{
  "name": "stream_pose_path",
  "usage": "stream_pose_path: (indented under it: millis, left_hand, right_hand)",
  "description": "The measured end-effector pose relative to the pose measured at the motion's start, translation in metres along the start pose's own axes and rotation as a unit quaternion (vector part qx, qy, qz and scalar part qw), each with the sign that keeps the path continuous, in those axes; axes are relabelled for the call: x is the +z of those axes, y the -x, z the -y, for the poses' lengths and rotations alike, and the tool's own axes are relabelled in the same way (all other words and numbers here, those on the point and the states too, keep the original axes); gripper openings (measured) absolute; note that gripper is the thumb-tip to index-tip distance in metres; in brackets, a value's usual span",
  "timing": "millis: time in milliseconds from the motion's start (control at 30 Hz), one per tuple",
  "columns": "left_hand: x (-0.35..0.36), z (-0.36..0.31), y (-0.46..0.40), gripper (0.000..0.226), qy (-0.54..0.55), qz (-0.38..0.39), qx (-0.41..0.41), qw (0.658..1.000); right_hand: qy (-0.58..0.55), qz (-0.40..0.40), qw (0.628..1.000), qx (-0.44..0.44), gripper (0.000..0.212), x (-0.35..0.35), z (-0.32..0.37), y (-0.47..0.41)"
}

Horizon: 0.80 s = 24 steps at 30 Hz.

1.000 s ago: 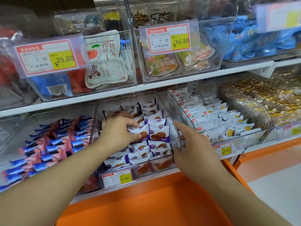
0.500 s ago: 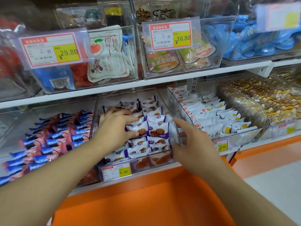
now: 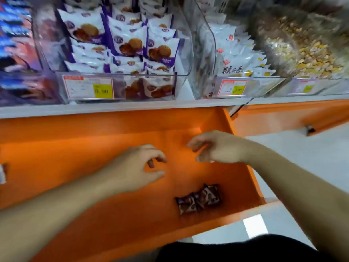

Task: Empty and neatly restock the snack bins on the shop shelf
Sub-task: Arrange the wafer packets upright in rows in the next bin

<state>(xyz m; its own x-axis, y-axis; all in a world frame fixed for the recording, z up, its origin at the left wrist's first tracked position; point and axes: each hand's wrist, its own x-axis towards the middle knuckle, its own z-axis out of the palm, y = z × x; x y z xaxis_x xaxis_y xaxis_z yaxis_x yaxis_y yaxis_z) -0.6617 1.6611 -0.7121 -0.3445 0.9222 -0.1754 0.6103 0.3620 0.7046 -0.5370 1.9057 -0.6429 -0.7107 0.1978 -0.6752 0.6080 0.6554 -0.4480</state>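
Observation:
A clear snack bin (image 3: 181, 59) on the shelf holds several white-and-purple cookie packets (image 3: 130, 44). Below it an orange drawer (image 3: 75, 157) stands pulled out. Two dark purple packets (image 3: 199, 199) lie on the drawer floor near its front right. My left hand (image 3: 139, 169) hovers over the drawer's middle, fingers loosely curled, holding nothing. My right hand (image 3: 213, 148) hangs just to its right, fingers relaxed and empty. Both hands are above and behind the dark packets, apart from them.
Right of the cookie bin stands a bin of white packets (image 3: 236, 59), then a bin of yellow-brown sweets (image 3: 302, 50). A bin of blue-and-red packets (image 3: 15, 44) is on the left. Price tags (image 3: 88, 86) hang on the bin fronts. Pale floor (image 3: 311, 157) lies at the right.
The view has dropped from the shelf to the open drawer. Both hands left the cookie bin and now hover empty over the drawer floor.

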Motion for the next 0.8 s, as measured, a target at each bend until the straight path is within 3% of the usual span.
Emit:
stream_pose_path:
  millis: [133,300,367,467,700,800]
  left_hand:
    - [0.078,0.032,-0.019,0.032,0.001,0.102,-0.023,0.995]
    - [0.139,0.048,-0.04,0.049,-0.039,0.196,-0.021,0.98]
    - [0.159,0.051,-0.052,0.055,-0.035,0.216,-0.006,0.976]
    - [0.187,0.053,-0.07,0.064,-0.027,0.232,-0.021,0.972]
    - [0.212,0.041,-0.079,0.035,-0.063,0.244,-0.046,0.967]
    - [0.202,0.046,-0.072,0.022,-0.014,0.243,-0.083,0.966]
  right_hand:
    - [0.212,0.146,0.964,0.066,0.067,0.064,-0.08,-0.053]
    - [0.353,0.228,0.905,0.064,0.072,0.108,-0.142,-0.095]
    - [0.347,0.24,0.904,0.066,0.068,0.112,-0.148,-0.097]
    - [0.331,0.221,0.915,0.065,0.043,0.119,-0.157,-0.099]
    - [0.276,0.201,0.938,0.054,0.024,0.115,-0.156,-0.103]
    - [0.243,0.169,0.953,0.07,0.02,0.108,-0.152,-0.1]
